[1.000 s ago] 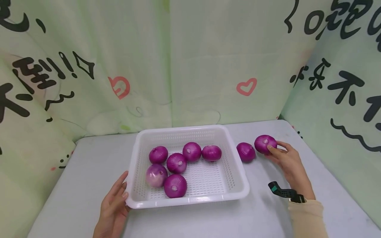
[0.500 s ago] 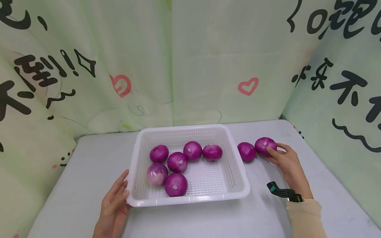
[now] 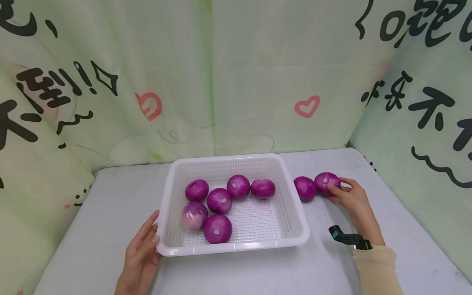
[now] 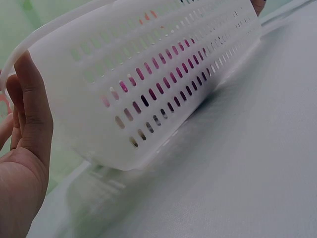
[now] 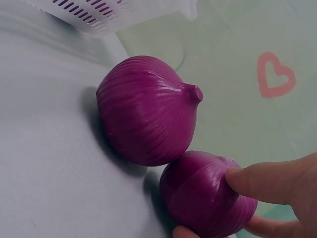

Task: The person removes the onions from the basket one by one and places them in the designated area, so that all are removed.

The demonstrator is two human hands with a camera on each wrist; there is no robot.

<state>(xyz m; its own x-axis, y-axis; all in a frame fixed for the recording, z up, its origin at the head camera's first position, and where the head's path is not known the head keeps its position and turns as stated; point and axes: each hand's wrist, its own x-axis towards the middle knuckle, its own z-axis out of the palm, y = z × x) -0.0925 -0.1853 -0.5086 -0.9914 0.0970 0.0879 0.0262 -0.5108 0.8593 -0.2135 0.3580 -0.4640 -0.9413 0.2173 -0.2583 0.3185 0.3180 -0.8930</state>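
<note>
Right of the white plastic basket (image 3: pixel 254 246), my right hand (image 3: pixel 355 205) holds a purple onion (image 3: pixel 326 183) by its right side, thumb and fingers around it. That onion is low at the table and appears to touch a second purple onion (image 5: pixel 146 111) lying between it and the basket. Several more purple onions (image 3: pixel 217 228) sit in the basket, mostly toward its left and back. At the basket's front left corner, my left hand (image 3: pixel 141 256) rests with fingers extended, touching the rim. The left wrist view has the thumb (image 4: pixel 33 104) up against the rim; some fingers are partly hidden.
The basket stands on a white table (image 3: pixel 110 205) with slotted walls. A pale green curtain (image 3: pixel 254 73) with black writing and red hearts hangs behind the table and along both sides. A black strap (image 3: pixel 350 238) circles the right wrist.
The right hand has lowered its onion slightly toward the front and left, closing the gap to the neighbouring onion. Left hand and basket stay nearly the same.
</note>
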